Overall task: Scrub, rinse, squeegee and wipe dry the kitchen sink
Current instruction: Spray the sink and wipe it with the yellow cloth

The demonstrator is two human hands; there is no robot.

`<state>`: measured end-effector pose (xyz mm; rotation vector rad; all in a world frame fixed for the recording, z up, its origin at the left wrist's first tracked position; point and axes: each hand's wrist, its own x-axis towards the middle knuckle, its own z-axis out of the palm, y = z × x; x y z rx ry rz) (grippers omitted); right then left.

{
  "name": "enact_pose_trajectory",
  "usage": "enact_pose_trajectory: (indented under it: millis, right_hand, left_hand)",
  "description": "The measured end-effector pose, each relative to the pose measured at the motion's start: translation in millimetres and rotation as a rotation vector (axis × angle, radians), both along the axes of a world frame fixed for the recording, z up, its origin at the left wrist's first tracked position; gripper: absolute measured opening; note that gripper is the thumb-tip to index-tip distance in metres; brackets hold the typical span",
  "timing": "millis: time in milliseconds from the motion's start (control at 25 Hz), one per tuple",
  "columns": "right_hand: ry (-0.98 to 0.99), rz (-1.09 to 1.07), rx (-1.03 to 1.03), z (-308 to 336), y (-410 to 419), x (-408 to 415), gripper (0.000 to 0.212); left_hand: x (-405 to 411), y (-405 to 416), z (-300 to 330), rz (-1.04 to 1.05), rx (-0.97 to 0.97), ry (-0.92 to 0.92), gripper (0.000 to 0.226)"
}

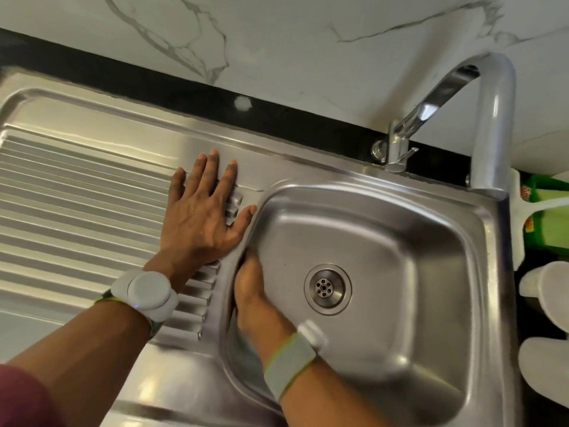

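Note:
The stainless steel sink basin fills the right half of the view, with its round drain near the middle. My left hand lies flat with its fingers spread on the ribbed drainboard, the thumb touching the basin's left rim. My right hand is inside the basin, pressed against its left wall. Its fingers curl away from view, and whatever may be under them is hidden. Both wrists wear pale bands. The curved chrome faucet arches over the basin's back right corner.
A white squeegee-like tool lies along the sink's right edge, over a green packet. Two white rounded objects sit on the dark counter at the right. A marble-patterned wall rises behind a black ledge.

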<state>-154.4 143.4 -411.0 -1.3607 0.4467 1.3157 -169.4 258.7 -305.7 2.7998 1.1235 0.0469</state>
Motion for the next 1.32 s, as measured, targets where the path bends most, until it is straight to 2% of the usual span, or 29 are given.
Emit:
enact_pose_trajectory:
  millis: [40,80,160,240,280,320,400,480,560,600,760,800,880,960,1120,1200,1320]
  right_hand:
    - [0.071,0.12,-0.048,3.5,-27.1,-14.9,0.097]
    - [0.042,0.296,-0.052,23.8,-57.9,-29.9,0.093]
    - [-0.322,0.635,-0.02,50.3,-113.8,-23.2,0.059]
    - [-0.532,1.158,-0.122,86.1,-165.1,6.7,0.055]
    - [-0.649,1.204,-0.233,96.9,-192.8,28.1,0.055]
    - [-0.793,1.227,-0.226,103.3,-220.6,50.6,0.054]
    - [-0.548,1.141,-0.266,123.2,-246.9,114.8,0.034]
    - [-0.297,0.821,-0.161,145.5,-244.8,165.9,0.024]
    - [-0.148,0.462,0.024,163.0,-224.9,195.4,0.021]
    - [-0.081,0.292,0.152,164.3,-211.9,203.2,0.02]
    - [0.026,-0.142,0.362,140.7,-175.4,185.3,0.037]
    - [0.032,-0.229,0.395,129.9,-166.0,172.7,0.048]
    - [0.131,-0.33,0.502,110.7,-147.1,145.6,0.059]
    - [0.184,-0.359,0.47,94.7,-127.5,119.8,0.057]
    - [0.273,-0.111,0.345,93.1,-100.2,94.6,0.071]
    - [0.216,-0.152,0.301,97.6,-113.1,114.5,0.055]
    - [0.042,-0.349,0.145,83.3,-103.1,153.3,0.064]
  left_hand:
    - [3.3,0.4,1.3,-0.003,-0.012,-0.002,0.089]
    - [2.9,-0.6,3.1,-0.007,-0.015,0.002,0.088]
    - [-3.8,-0.6,3.5,0.01,-0.014,0.004,0.087]
    - [-15.6,0.4,2.6,0.028,0.005,-0.06,0.086]
    - [-17.2,-1.3,2.3,0.016,0.012,-0.1,0.086]
    - [-18.9,-2.9,2.6,0.001,0.017,-0.126,0.086]
    - [-11.1,-5.0,4.1,-0.008,0.032,-0.151,0.086]
    - [-2.0,-5.0,5.7,0.004,0.027,-0.148,0.086]
    - [1.8,-4.8,6.4,0.001,0.017,-0.136,0.087]
    - [1.4,-3.9,6.8,0.004,0.012,-0.118,0.088]
    - [1.0,-5.7,7.0,0.009,0.002,-0.087,0.087]
    - [1.4,-5.2,6.1,0.015,0.003,-0.085,0.086]
    - [-0.2,-2.9,5.8,0.008,0.009,-0.092,0.085]
    - [-1.9,-1.9,6.7,-0.003,-0.006,-0.073,0.085]
    - [-2.1,0.1,5.2,-0.029,-0.032,-0.044,0.088]
    - [-2.6,-0.5,4.6,-0.027,-0.031,-0.031,0.088]
    - [-3.8,1.7,3.5,-0.015,-0.021,-0.025,0.086]
